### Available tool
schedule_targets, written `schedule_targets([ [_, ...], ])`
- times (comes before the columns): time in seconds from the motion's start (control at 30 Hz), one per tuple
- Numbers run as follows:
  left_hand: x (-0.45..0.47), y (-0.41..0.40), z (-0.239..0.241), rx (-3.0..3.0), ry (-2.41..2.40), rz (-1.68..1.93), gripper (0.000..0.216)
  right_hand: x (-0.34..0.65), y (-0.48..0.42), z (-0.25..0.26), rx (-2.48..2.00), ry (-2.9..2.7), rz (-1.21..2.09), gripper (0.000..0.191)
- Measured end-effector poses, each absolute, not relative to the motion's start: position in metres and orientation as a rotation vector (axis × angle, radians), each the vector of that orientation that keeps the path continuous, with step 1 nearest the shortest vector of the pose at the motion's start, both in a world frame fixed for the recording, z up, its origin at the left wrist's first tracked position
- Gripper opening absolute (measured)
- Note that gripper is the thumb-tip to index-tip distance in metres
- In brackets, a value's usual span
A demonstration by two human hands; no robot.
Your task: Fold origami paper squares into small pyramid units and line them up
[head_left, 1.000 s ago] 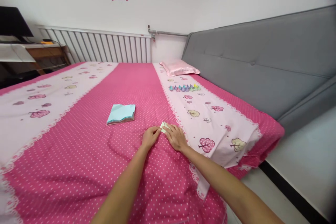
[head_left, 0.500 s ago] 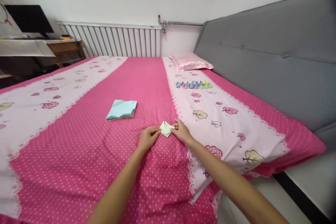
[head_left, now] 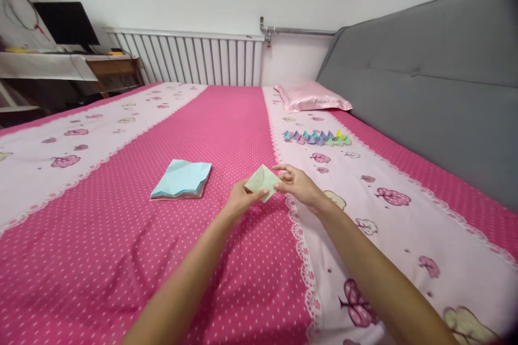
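Observation:
A small pale green folded paper (head_left: pixel 263 179), diamond-shaped with a crease running down from its top corner, is held between both hands. My left hand (head_left: pixel 243 198) pinches its lower left side, the thumb lying across the front. On the right edge, my right hand (head_left: pixel 298 186) grips it between thumb and fingers, with the index finger stretched behind the upper corner. Left of the hands, a stack of light blue paper sheets (head_left: pixel 183 178) lies on the bed. Farther off to the right stand several small folded paper pieces (head_left: pixel 318 138) in blue, purple, pink, green and yellow, set in rows.
The pink bedspread (head_left: pixel 234 118) with white dots and printed trees spreads under everything. At the far end lies a pink pillow (head_left: pixel 309 96) by the grey padded headboard (head_left: pixel 429 48). Behind the bed is a white radiator (head_left: pixel 190 59); a desk with a monitor (head_left: pixel 67 22) stands back left.
Both hands have lifted the green paper off the bed and turned it, so a whole diamond face shows instead of the slit top. The camera view has shifted left and closer.

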State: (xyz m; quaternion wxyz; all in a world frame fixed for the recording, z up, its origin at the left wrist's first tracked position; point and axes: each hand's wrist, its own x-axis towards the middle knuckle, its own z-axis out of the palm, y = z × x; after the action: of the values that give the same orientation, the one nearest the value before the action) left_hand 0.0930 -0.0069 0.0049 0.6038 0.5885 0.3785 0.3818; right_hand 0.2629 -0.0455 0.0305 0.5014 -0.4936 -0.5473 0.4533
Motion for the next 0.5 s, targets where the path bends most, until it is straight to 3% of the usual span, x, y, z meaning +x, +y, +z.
schedule_targets([
  [0.3,0.164,0.057,-0.008,1.091,0.607,0.911,0.038,0.296,-0.009,-0.005,-1.098,-1.089,0.513,0.032],
  [0.5,0.172,0.055,-0.032,1.121,0.583,0.801,0.035,0.307,-0.007,-0.018,-1.158,-1.144,0.498,0.026],
])
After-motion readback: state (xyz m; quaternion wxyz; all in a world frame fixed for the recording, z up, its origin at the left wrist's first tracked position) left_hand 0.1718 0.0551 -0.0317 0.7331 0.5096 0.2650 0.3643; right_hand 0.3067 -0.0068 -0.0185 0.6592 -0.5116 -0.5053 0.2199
